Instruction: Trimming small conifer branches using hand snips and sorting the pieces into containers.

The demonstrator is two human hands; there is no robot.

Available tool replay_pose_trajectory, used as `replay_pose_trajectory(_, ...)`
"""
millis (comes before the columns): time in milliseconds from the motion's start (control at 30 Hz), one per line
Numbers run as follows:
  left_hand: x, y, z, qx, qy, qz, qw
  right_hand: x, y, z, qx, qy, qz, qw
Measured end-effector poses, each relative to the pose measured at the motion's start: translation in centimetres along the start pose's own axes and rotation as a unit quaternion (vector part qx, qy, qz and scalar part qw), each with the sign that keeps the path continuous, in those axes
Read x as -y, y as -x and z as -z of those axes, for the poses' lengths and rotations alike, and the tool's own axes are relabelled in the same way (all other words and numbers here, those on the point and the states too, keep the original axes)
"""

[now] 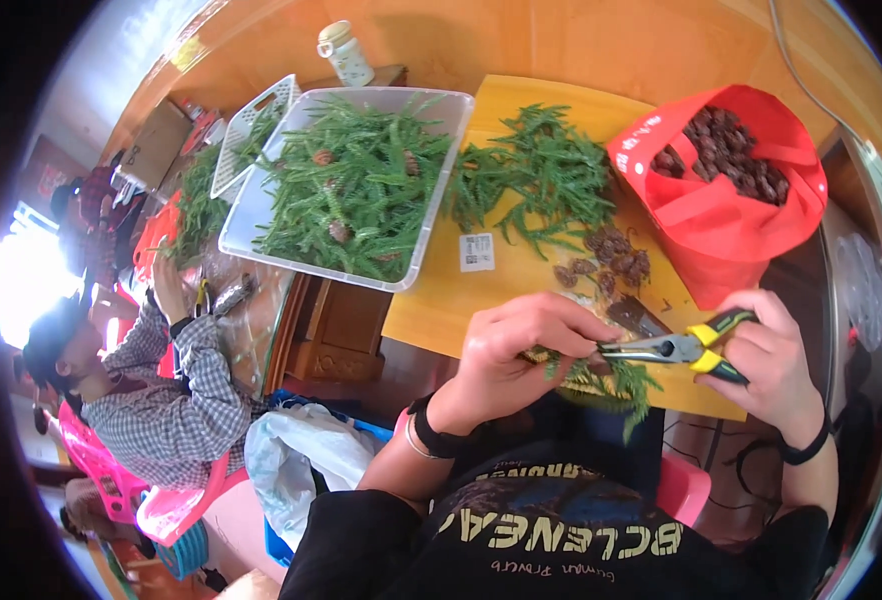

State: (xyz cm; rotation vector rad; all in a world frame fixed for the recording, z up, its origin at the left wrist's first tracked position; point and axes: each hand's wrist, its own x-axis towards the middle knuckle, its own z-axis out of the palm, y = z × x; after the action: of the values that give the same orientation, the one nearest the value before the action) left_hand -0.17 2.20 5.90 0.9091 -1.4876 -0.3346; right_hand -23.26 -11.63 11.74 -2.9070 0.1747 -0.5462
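My left hand [521, 345] is closed on a green artificial pine sprig [616, 385], whose needles hang down past my fingers. My right hand [766, 355] grips long-nose pliers [666, 348] with yellow and black handles. The plier jaws point left and meet the sprig at my left fingertips; whether they bite on it is hard to make out. Just beyond my hands, small brown pine cones [616, 262] lie loose on the yellow tabletop [441, 315]. Beside them is a dark flat piece [637, 316]. More green sprigs [541, 165] are heaped farther back.
A clear plastic bin [411, 265] full of sprigs and a few cones stands left of centre. At the right, a red bag [731, 235] holds many brown cones. A co-worker in a checked shirt [176, 395] sits at another table on the left. A white bottle [346, 55] stands behind.
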Motion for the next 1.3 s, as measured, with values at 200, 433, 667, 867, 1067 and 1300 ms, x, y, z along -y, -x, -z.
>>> replay_pose_trajectory(200,0.8,-0.5,0.2,0.017,0.058,0.038,0.997,-0.5,0.7,-0.3,0.021,-0.012,-0.019,1.0)
replay_pose_trajectory(433,-1.5,-3.4,4.2,0.008,-0.068,0.14,0.988,-0.8,0.9,1.3,-0.03,-0.128,-0.19,0.973)
replay_pose_trajectory(667,-2.2,-7.8,15.2,-0.131,-0.254,0.205,0.936,-4.4,6.4,0.0,0.024,-0.057,-0.347,0.936)
replay_pose_trajectory(867,0.7,-9.7,22.7,-0.172,-0.312,0.331,0.874,-6.2,9.1,-2.5,0.079,-0.015,-0.378,0.922)
replay_pose_trajectory(1067,-1.1,-8.6,17.7,-0.177,-0.354,0.112,0.911,-6.7,9.2,-4.5,0.082,0.017,-0.375,0.923)
replay_pose_trajectory(1300,0.5,-3.8,5.5,-0.031,-0.006,0.262,0.964,-6.9,9.0,-8.7,0.095,0.022,-0.343,0.934)
